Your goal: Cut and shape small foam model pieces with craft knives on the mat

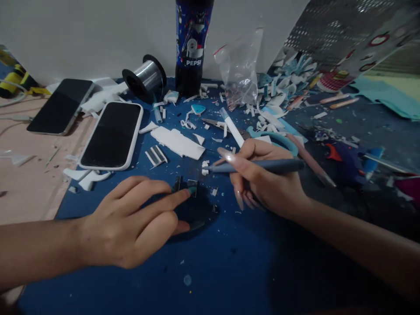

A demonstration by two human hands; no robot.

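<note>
My right hand [262, 175] grips a grey pen-shaped tool [272, 166] between thumb and fingers. Its pointed end is at a small notched white piece [205, 168] on the blue work surface; whether they touch, I cannot tell. My left hand [138, 218] is held low with its fingers stretched out and apart. One fingertip rests on a small dark rectangular piece [193, 187], and a second dark piece [177, 183] lies beside another finger. Farther back are a white cut sheet [179, 143] and a small grey-and-white striped piece [156, 156].
Two phones [111, 135] lie at left. Behind stand a wire spool [144, 78], a Pepsi bottle [193, 48] and a clear plastic bag [241, 70]. Scissors [275, 139], a white-capped pen [232, 127] and a pile of offcuts [288, 83] are beyond my right hand.
</note>
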